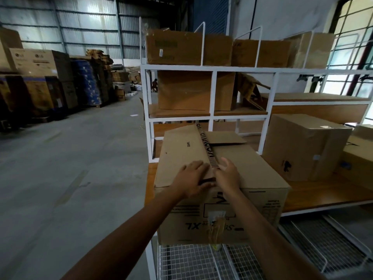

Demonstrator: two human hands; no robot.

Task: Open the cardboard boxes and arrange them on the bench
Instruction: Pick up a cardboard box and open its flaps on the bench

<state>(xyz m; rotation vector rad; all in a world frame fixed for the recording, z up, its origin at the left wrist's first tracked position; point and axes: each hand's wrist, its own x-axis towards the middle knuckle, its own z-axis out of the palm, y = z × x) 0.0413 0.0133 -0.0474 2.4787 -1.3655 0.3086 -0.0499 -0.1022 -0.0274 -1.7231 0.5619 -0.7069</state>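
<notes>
A large cardboard box [252, 172] printed "XL" sits at the left end of the wooden bench [314, 197]. Its top flaps are partly lifted, and striped tape runs along the centre seam. My left hand [191, 178] lies flat on the left top flap, its thumb at the seam's near end. My right hand [228, 174] rests at the seam on the right flap, fingers relaxed and slightly spread. A second, closed cardboard box [302, 146] stands on the bench to the right, apart from the first.
A white metal rack [210, 67] rises behind the bench and holds several cardboard boxes [185, 47] on its shelves. White wire baskets [201, 261] hang under the bench. Another carton [359, 154] sits at the far right. Stacked cartons [40, 77] line the left wall beyond the concrete floor [70, 168].
</notes>
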